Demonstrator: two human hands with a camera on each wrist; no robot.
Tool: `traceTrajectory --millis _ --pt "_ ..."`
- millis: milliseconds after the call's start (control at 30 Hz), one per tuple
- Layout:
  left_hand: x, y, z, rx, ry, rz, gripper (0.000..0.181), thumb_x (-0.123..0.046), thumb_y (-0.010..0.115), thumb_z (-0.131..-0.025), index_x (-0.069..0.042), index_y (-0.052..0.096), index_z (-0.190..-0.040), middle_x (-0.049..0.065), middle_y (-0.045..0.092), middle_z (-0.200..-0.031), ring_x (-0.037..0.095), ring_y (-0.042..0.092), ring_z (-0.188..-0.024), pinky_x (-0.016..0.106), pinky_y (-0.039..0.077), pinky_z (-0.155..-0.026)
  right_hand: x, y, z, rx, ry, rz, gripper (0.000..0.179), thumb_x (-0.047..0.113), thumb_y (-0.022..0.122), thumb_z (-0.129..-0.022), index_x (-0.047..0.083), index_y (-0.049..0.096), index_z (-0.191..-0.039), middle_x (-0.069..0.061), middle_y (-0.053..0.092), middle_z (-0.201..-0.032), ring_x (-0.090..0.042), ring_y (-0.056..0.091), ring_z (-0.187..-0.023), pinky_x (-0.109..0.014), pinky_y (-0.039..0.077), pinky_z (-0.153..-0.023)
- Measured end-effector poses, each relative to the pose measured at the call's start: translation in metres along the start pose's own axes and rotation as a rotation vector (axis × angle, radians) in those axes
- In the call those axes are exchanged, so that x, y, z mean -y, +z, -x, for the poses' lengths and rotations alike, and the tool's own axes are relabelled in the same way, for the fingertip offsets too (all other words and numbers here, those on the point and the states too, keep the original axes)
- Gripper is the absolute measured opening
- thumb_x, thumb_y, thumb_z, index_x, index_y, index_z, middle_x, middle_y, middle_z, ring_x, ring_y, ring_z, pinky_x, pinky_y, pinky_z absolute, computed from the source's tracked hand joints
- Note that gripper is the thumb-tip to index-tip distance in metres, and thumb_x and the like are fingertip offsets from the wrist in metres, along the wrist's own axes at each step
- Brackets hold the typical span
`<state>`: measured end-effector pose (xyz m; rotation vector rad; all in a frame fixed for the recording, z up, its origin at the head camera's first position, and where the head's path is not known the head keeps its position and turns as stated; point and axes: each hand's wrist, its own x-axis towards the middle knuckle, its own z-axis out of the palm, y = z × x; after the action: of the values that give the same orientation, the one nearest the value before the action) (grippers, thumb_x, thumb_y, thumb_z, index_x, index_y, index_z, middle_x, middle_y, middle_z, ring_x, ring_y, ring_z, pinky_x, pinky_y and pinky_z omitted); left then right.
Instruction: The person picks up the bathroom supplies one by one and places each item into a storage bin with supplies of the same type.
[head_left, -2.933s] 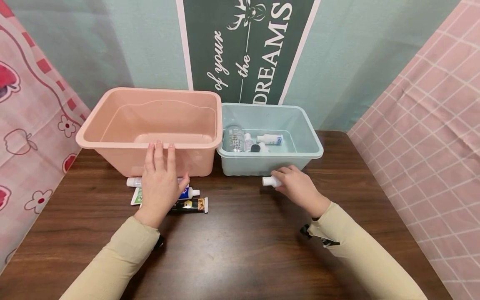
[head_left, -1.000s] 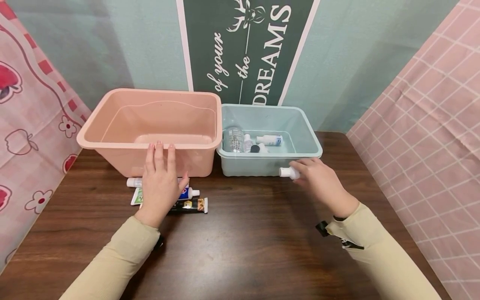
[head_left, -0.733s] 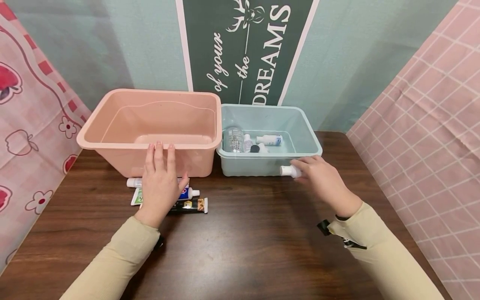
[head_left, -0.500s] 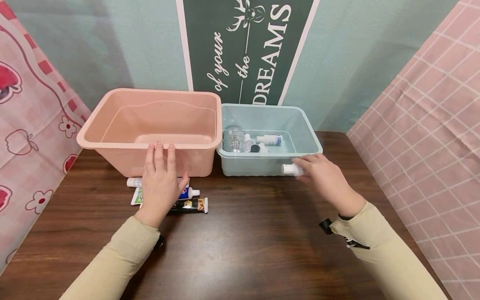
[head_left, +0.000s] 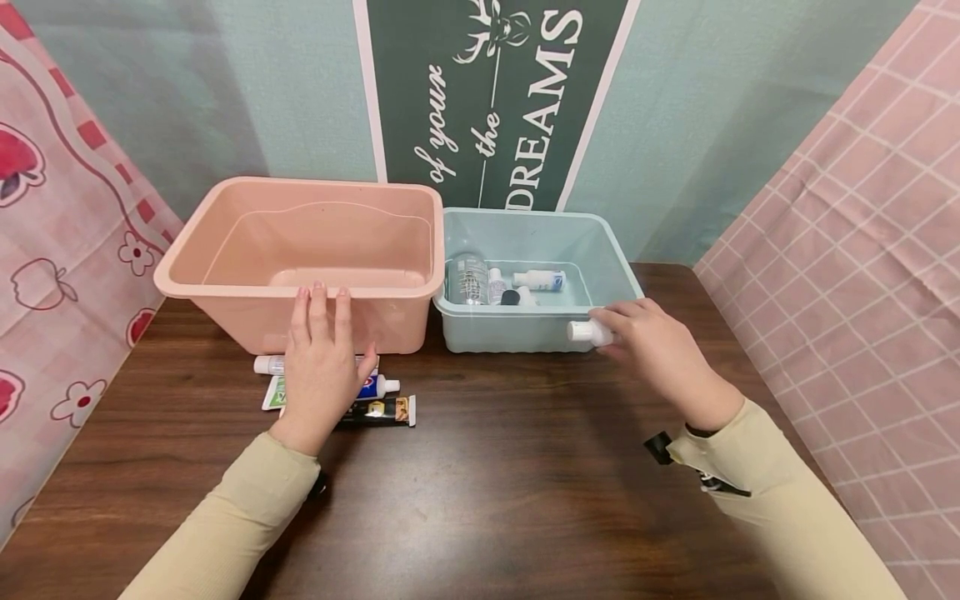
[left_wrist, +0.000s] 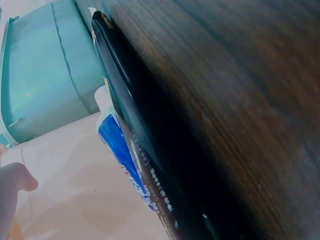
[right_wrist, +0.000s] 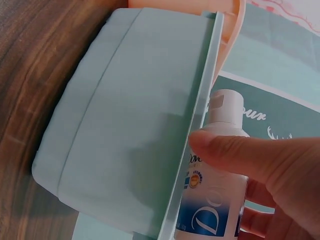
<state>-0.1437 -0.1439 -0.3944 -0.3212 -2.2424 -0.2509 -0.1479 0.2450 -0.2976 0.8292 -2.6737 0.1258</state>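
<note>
My right hand (head_left: 660,354) grips a small white bottle (head_left: 590,332) at the front right of the pale blue bin (head_left: 510,333). In the right wrist view the bottle (right_wrist: 210,200) has a white cap and a blue-and-white Dove label, with my thumb (right_wrist: 225,147) across it close by the bin's rim. My left hand (head_left: 318,367) lies with straight fingers against the front of the pink bin (head_left: 393,321), fingertips at its rim. Beneath that hand are several toothpaste tubes, partly hidden: a black tube (head_left: 386,410), a blue-ended one (head_left: 371,387) and a green-ended one (head_left: 275,394).
Inside the blue bin lie a clear bottle (head_left: 470,279), a white-and-blue bottle (head_left: 542,280) and other small bottles, one with a black cap (head_left: 511,297). Both bins stand side by side on a dark wooden table (head_left: 480,500), before a curtain (head_left: 682,125).
My right hand has carried the white bottle rightward and up, from near the table before the blue bin toward its front right rim. The left hand stays in place.
</note>
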Motion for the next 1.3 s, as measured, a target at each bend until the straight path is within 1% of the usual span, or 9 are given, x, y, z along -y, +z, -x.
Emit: traceTrajectory --millis 333,633,967,1133,1300 --pt "0.000 -0.001 0.000 -0.007 0.008 0.002 0.083 -0.024 0.076 -0.067 0.007 0.038 -0.134 0.035 0.033 -0.136 0.049 0.027 -0.129 0.056 0.032 -0.099 -0.005 -0.008 -0.008 -0.025 -0.018 -0.018 0.044 0.004 0.080 -0.066 0.004 0.067 -0.108 -0.012 0.067 -0.100 -0.031 0.056 -0.088 -0.047 0.048 -0.069" --pt "0.001 -0.002 -0.001 -0.012 0.010 -0.005 0.083 -0.024 0.076 -0.067 0.007 0.038 -0.134 0.034 0.032 -0.136 0.048 0.027 -0.129 0.056 0.033 -0.098 -0.010 -0.018 -0.023 0.025 -0.014 -0.034 0.038 0.005 0.078 -0.069 0.007 0.067 -0.106 -0.011 0.066 -0.101 -0.032 0.055 -0.091 -0.047 0.047 -0.070" --pt "0.000 -0.004 -0.001 -0.005 0.021 -0.003 0.084 -0.023 0.076 -0.067 0.007 0.037 -0.135 0.034 0.031 -0.137 0.047 0.025 -0.131 0.054 0.031 -0.101 -0.014 -0.022 -0.033 0.062 -0.047 -0.054 0.035 0.004 0.077 -0.070 0.005 0.067 -0.103 -0.012 0.066 -0.096 -0.033 0.056 -0.085 -0.046 0.046 -0.070" --pt "0.000 -0.003 -0.001 -0.006 0.021 -0.006 0.083 -0.023 0.076 -0.067 0.007 0.037 -0.135 0.034 0.031 -0.137 0.047 0.026 -0.130 0.055 0.032 -0.100 -0.018 -0.021 -0.039 0.117 -0.023 -0.081 0.034 0.004 0.075 -0.072 0.004 0.067 -0.105 -0.013 0.067 -0.097 -0.031 0.058 -0.084 -0.045 0.047 -0.070" --pt "0.000 -0.003 0.000 -0.005 0.022 -0.006 0.083 -0.023 0.076 -0.067 0.007 0.038 -0.134 0.035 0.032 -0.136 0.048 0.027 -0.129 0.054 0.031 -0.101 -0.021 -0.019 -0.045 0.163 -0.030 -0.096 0.033 0.004 0.074 -0.073 0.002 0.067 -0.106 -0.014 0.067 -0.096 -0.029 0.060 -0.082 -0.044 0.048 -0.070"
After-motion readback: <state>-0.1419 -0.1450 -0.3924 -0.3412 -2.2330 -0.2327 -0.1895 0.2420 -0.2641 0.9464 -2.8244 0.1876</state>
